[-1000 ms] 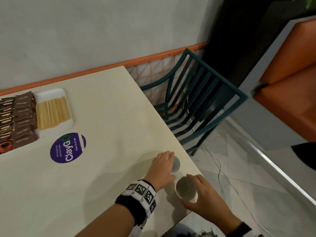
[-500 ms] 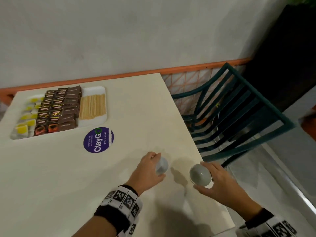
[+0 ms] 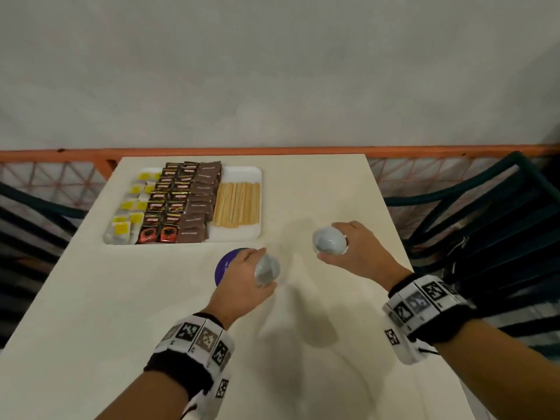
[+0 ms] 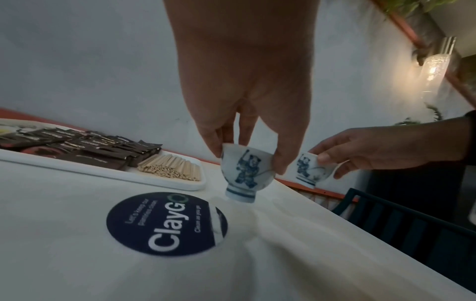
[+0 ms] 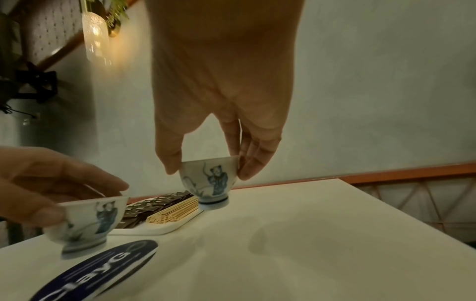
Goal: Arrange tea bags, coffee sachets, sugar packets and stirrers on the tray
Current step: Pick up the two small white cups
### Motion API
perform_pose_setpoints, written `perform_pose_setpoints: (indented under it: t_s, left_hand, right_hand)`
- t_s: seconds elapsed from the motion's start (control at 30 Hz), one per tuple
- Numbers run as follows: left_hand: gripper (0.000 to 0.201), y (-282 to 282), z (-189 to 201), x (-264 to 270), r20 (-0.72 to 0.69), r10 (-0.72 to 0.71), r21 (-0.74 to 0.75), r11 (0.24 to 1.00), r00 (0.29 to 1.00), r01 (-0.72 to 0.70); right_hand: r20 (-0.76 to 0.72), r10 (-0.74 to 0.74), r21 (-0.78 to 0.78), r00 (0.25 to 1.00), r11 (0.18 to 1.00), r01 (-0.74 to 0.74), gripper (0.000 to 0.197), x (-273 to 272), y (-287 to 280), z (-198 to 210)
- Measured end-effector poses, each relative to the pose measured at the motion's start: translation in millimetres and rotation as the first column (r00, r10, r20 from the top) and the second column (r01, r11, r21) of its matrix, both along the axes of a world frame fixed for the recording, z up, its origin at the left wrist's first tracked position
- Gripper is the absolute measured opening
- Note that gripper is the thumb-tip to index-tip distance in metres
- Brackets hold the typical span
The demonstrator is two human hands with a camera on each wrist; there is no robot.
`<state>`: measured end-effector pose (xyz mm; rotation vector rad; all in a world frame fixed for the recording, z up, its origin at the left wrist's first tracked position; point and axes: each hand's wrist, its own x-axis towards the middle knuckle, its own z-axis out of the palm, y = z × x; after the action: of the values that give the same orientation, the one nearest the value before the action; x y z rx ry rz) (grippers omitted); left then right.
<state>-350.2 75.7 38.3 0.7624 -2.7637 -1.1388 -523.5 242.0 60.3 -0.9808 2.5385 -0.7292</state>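
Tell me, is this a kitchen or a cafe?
Probably a cafe. The table carries a clean-as-you-go sticker, the tray holds rows of sachets and stirrers, and a hanging lamp glows by the wall.

The two small white china cups (image 4: 246, 172) (image 5: 208, 182) have a blue painted figure and blue rings at the foot. Beside the white tray (image 3: 242, 234) is a round dark-blue sticker (image 4: 165, 224) with white letters. On the tray lie yellow-and-white packets (image 3: 124, 228), dark brown sachets (image 3: 194, 207) and pale tan wooden sticks (image 3: 238, 203).

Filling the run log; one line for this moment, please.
left hand: holds left cup | right hand: holds right cup | tray: stocked
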Motion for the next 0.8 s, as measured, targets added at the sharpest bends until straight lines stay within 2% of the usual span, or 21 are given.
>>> perform_pose_setpoints:
  t_s: [0.23,0.33,0.47,0.8]
  left_hand:
    - [0.068,-44,-13,-46,-0.076,0.049,0.062,0.997,0.996,-0.044]
    - [0.070,-55,-20,-63,-0.092,0.035,0.098,0.995,0.995,-0.026]
    - [0.073,-70,-29,-85,-0.142,0.028,0.103,0.995,0.990,-0.013]
    - [0.083,-87,-55,-128,-0.232,0.118,0.194,0.978,0.965,-0.073]
  right_hand:
    - [0.022,-0.008,0.041,1.000,0.999,0.007,0.051,-57,-91,-6]
    - [0.025,-0.016,0.059,1.000,0.998,0.014,0.057,-77,-119,-18]
    - [0.050,-0.019,0.083,0.999,0.996,0.014,0.070,-95,-145,-27]
    - [0.045,0.034,0.076,0.998,0.996,-0.037,0.051,-124,-191,-60]
